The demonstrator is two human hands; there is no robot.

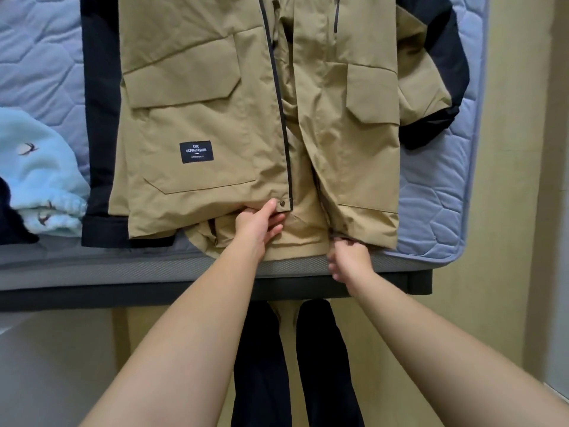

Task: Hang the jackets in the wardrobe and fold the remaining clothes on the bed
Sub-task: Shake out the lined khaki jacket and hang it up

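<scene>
Both front edges of the jacket (215, 118) are pinched by left hand (258, 224) and right hand (348, 257); levelling is advised before fastening.

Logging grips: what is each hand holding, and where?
Both hold the tan jacket at its hem: left hand beside the snap button, right hand pinching the other front panel's corner.

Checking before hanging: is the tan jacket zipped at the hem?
No, the tan jacket lies with its front panels apart at the hem.

One readable label
A black patch (196, 152) on the tan jacket (215, 103) reads "CHIC CASUAL FASHION"; its smaller bottom line is illegible.
</scene>
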